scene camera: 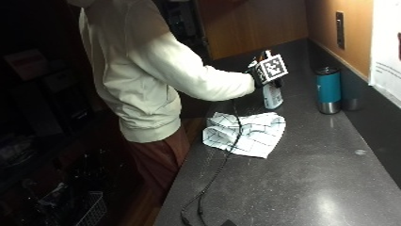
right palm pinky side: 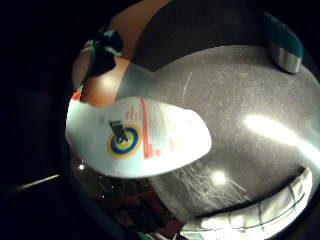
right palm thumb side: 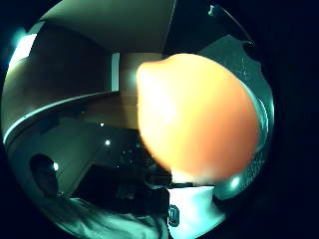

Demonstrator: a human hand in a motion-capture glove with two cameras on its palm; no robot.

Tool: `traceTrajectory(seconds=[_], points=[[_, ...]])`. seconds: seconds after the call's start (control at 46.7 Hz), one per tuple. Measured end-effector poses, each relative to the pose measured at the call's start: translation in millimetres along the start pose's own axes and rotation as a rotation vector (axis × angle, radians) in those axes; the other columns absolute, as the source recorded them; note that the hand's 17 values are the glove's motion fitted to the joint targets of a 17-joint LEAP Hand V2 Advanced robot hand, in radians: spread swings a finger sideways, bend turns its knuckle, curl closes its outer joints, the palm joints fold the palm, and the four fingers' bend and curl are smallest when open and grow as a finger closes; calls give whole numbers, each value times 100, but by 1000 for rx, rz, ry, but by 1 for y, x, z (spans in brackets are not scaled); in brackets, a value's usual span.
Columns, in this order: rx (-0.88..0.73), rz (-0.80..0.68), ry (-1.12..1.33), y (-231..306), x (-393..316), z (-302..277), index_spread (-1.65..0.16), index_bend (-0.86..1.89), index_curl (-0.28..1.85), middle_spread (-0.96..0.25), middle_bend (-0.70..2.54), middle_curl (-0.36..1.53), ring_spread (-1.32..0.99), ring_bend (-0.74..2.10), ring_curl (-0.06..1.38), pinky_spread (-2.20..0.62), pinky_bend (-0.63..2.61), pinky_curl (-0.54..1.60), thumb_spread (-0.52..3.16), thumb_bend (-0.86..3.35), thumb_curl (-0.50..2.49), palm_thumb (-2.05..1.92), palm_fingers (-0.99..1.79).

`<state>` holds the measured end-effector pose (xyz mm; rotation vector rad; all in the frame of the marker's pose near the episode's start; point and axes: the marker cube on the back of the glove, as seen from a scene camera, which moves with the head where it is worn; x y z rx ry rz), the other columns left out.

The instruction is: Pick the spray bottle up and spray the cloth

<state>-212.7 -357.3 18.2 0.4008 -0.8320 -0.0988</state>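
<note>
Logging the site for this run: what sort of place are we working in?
Likely a kitchen or break-room: a long dark speckled counter along a wood-panelled wall, holding a teal tumbler, a checked cloth and the spray bottle the right hand grips.

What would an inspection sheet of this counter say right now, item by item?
Surface: dark speckled counter, with pale scuff marks in the little finger side palm view.
Job's things: spray bottle, white with a printed label, lifted off the counter at an angle; checked white cloth lying crumpled on the counter below and in front of it.
Clutter: teal travel mug with a metal base, standing upright beyond the bottle near the wall.
Hands: gloved right hand grips the bottle's top; the other hand is not seen.
Cables: a dark cable runs from the hand across the cloth and along the counter's edge.
Surroundings: wooden wall with a dark wall plate; dim room behind the person.
</note>
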Motion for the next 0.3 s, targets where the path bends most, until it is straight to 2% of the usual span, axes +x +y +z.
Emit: traceTrajectory(seconds=[0.043, 0.064, 0.15, 0.3], points=[[132, -5, -33, -14, -6, -11, -26, 7, 37, -10, 27, 40, -14, 50, 42, 1, 35, 41, 76, -6, 59, 62, 52], [135, -7, -35, -13, -7, -15, -26, 8, 36, -9, 26, 39, -14, 48, 41, 2, 35, 40, 78, -6, 58, 61, 52], [-86, -20, -10, 22, -8, -16, -28, 9, 33, -8, 24, 38, -13, 48, 39, 4, 35, 39, 83, -5, 55, 59, 52], [-84, -28, 37, 29, -14, -26, -29, 10, 29, -7, 23, 38, -12, 47, 37, 7, 35, 38, 88, -4, 51, 57, 52]])
